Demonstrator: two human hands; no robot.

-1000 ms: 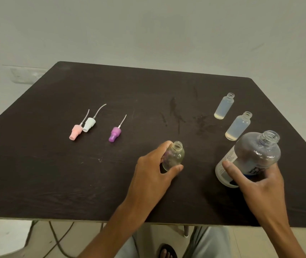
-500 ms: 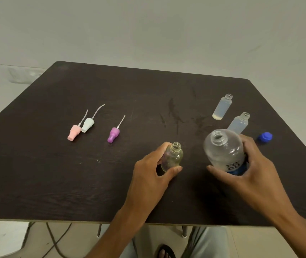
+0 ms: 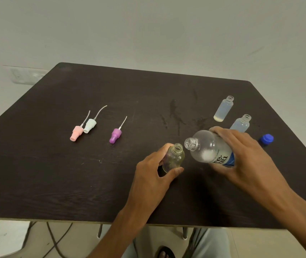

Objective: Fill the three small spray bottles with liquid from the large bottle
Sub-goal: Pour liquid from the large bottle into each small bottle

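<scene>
Grips (image 3: 249, 157) round large bottle (image 3: 207, 148), spray bottle (image 3: 173, 159)

Partly hidden bottles and label

The right hand's fingers (image 3: 228, 135) covered most of the large bottle's label (image 3: 223, 160); beyond them, a small bottle's (image 3: 241, 123) base was hidden.

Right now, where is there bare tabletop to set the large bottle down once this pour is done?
Bare tabletop runs along the near-left edge, below the purple spray cap. It is crowded at the right: large bottle, two small bottles and blue cap cluster there.
</scene>
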